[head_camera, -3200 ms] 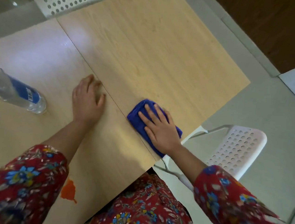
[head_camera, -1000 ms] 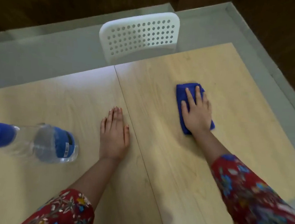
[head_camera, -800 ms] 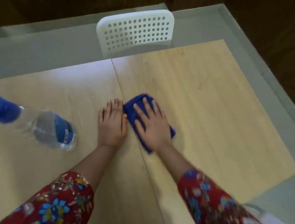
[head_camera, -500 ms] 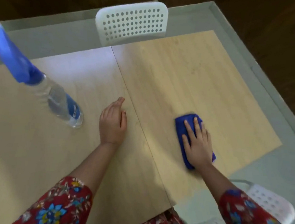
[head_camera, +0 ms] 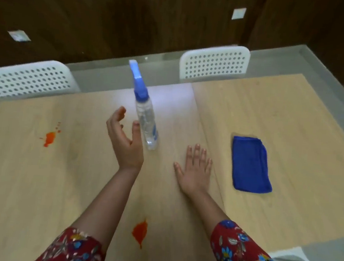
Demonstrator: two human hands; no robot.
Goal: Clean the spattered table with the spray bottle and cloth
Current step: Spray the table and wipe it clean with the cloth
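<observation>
Dark wood panelling (head_camera: 115,11) fills the background of the head view, with two small pale plates on it, too blurred to read. Below it, two white perforated chairs (head_camera: 214,62) stand at the far side of a light wood table (head_camera: 292,120) made of two panels that meet at a seam.

Near the middle of the table stands the spray bottle (head_camera: 146,119), clear with a blue trigger head. Its blue label (head_camera: 154,132) carries writing that cannot be read. The left hand (head_camera: 125,143) is raised on edge just left of the bottle, fingers straight, palm towards it, holding nothing. Whether the thumb touches the bottle cannot be told.

The right hand (head_camera: 194,172) lies flat on the table, palm down, fingers spread, gripping nothing. Right of it, apart from the hand, lies the folded blue cloth (head_camera: 250,165).

An orange spatter (head_camera: 49,138) marks the table at the left. A second spatter (head_camera: 139,231) sits near the front edge, between the red flowered sleeves (head_camera: 245,255).
</observation>
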